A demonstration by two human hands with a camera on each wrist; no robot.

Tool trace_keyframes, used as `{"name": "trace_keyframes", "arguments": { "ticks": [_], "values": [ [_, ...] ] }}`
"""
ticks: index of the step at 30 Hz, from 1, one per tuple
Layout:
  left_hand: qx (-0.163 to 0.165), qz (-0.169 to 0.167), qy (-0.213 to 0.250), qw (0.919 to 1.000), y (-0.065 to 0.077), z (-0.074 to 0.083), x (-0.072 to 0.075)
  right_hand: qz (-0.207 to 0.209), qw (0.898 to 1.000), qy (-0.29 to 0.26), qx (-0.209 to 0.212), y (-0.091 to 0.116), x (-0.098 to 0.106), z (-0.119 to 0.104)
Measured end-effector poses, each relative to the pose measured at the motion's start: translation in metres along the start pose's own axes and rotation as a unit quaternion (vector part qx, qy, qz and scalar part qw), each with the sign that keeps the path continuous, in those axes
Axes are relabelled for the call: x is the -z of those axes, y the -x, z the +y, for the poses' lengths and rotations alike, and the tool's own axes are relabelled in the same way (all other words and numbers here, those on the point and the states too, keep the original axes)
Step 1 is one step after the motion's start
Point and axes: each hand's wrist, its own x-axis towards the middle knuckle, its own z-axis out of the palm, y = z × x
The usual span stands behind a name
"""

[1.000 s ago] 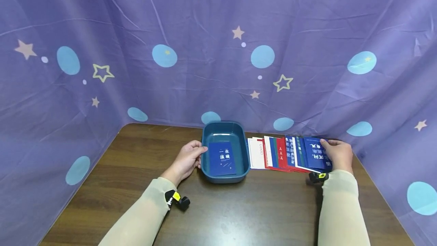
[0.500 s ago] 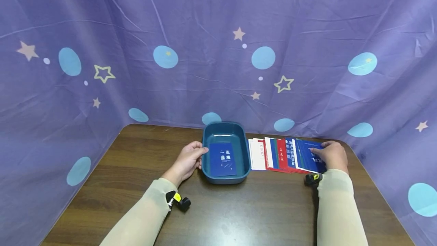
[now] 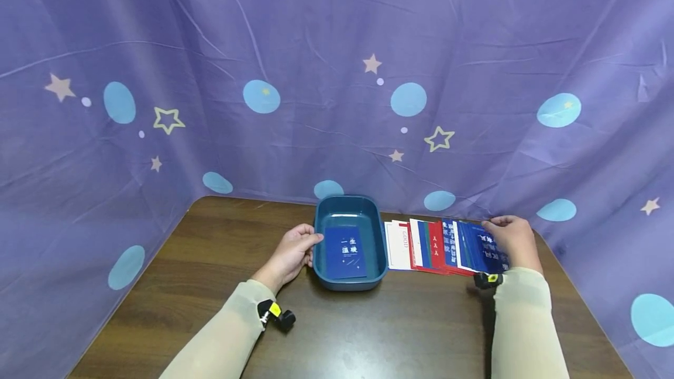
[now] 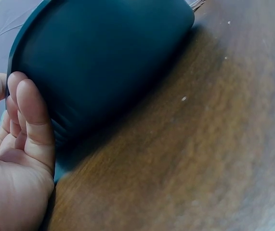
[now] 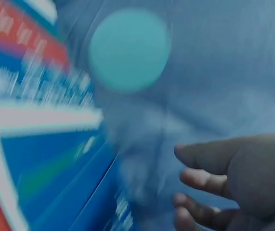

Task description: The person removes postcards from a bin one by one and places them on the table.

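A deep teal rectangular plastic box (image 3: pixel 351 285) stands near the back of the table, with a blue card (image 3: pixel 342 265) printed with white characters lying in it. My left hand (image 3: pixel 288 254) grips the box's left rim, thumb over the edge and fingers against the outer wall (image 4: pixel 98 53). To the right of the box lies an overlapping row of white, red, green and blue cards (image 3: pixel 434 247). At the row's right end, my right hand (image 3: pixel 517 243) is over the blue cards (image 3: pixel 476 244). In the right wrist view its fingers (image 5: pixel 200 156) are spread, with nothing between them.
The brown wooden table (image 3: pixel 411 326) runs back to a purple curtain (image 3: pixel 337 45) patterned with stars and blue ovals. That curtain closes in the back and both sides. The row of cards begins against the box's right side.
My right hand slid left over the blue cards, then shifted slightly back right, uncovering more of their print. The left hand keeps its grip on the box. The head view has tilted a little.
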Motion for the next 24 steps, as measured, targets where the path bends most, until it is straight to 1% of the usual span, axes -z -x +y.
{"name": "trace_keyframes", "arguments": {
  "ticks": [2,4,6,9,13,17,19,21,24],
  "values": [
    [0.001,0.0,0.001,1.0,0.001,0.0,0.001,-0.011,0.999,-0.008,0.049,0.007,0.001,-0.02],
    [0.001,0.001,0.002,1.0,0.002,0.001,0.001,-0.03,0.994,-0.011,0.108,0.016,0.0,-0.044],
    [0.002,0.002,0.002,1.0,0.002,0.001,0.001,-0.056,0.986,-0.01,0.158,0.026,-0.005,-0.068],
    [0.001,0.001,-0.003,1.0,0.001,0.001,0.0,-0.098,0.971,-0.003,0.22,0.042,-0.019,-0.104],
    [-0.002,-0.002,-0.001,1.0,-0.001,-0.001,-0.003,-0.158,0.95,0.003,0.268,0.061,-0.044,-0.145],
    [-0.002,0.0,0.002,1.0,-0.001,-0.003,-0.003,-0.218,0.927,0.025,0.306,0.073,-0.072,-0.184],
    [-0.001,0.004,0.0,1.0,-0.001,-0.003,-0.002,-0.249,0.913,0.053,0.318,0.076,-0.086,-0.203],
    [-0.001,0.007,-0.001,1.0,-0.001,-0.002,-0.002,-0.277,0.898,0.093,0.329,0.077,-0.099,-0.221],
    [-0.003,0.009,-0.001,1.0,-0.001,-0.002,-0.001,-0.31,0.878,0.155,0.329,0.077,-0.119,-0.243]
  ]
}}
